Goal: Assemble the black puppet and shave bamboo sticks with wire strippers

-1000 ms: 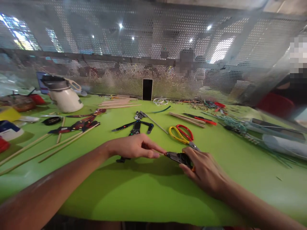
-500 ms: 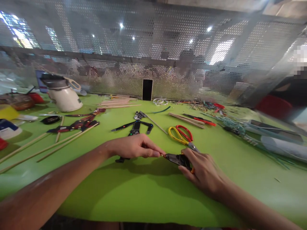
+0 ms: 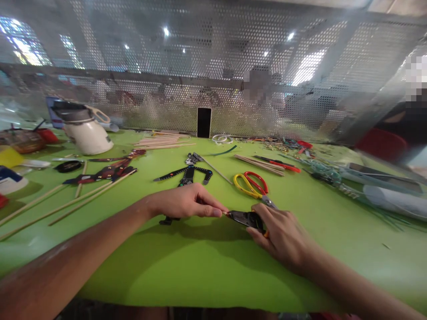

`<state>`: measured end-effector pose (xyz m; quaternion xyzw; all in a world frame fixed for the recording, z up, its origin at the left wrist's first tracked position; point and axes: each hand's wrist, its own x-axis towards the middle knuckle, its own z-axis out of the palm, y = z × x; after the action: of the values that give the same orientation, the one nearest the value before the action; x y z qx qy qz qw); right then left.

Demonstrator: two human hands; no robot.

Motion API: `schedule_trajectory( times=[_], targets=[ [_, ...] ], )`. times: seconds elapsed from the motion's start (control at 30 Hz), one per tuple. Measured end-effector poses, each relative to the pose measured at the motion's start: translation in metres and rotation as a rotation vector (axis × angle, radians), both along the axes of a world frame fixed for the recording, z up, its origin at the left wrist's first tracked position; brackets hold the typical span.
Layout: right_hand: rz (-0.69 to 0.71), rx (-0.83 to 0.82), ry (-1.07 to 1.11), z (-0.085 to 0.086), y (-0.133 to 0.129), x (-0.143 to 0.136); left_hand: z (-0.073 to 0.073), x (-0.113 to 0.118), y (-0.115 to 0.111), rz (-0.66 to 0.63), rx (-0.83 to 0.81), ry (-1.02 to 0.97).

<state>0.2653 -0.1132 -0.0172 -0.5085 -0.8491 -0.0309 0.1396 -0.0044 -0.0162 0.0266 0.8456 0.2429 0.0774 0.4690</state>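
My left hand (image 3: 191, 202) is closed in a pinch at the middle of the table. Its fingertips hold a small piece with a coppery glint, too small to name. My right hand (image 3: 280, 229) is wrapped round a pair of pliers (image 3: 245, 217), whose dark jaws point left and meet that piece at my left fingertips. Behind and partly under my left hand lies a flat black jointed puppet (image 3: 188, 175) with dotted arms; my hand hides its lower body. Scissors (image 3: 248, 184) with one yellow and one red handle lie just beyond the pliers.
Pale sticks (image 3: 260, 164) and a red-handled tool (image 3: 287, 167) lie beyond the scissors. At left are a reddish-brown puppet (image 3: 110, 173) with sticks and a cream jug (image 3: 88, 135). A phone (image 3: 203, 122) leans on the perforated screen. A person (image 3: 413, 115) is at far right.
The whole view has shifted slightly. Both hands keep nearly the same pose, with the pliers' jaws still at the left fingertips.
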Motion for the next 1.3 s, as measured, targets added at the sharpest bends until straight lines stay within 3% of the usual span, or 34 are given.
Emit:
schedule_trajectory(
  times=[1.03, 1.3],
  targets=[
    [0.01, 0.03, -0.004, 0.0008, 0.0, 0.0016, 0.0008, 0.0027, 0.0, 0.01, -0.003, 0.027],
    [0.002, 0.17, -0.016, 0.0037, -0.0033, -0.0018, -0.0005, 0.0034, -0.001, 0.033, 0.026, 0.009]
  ],
)
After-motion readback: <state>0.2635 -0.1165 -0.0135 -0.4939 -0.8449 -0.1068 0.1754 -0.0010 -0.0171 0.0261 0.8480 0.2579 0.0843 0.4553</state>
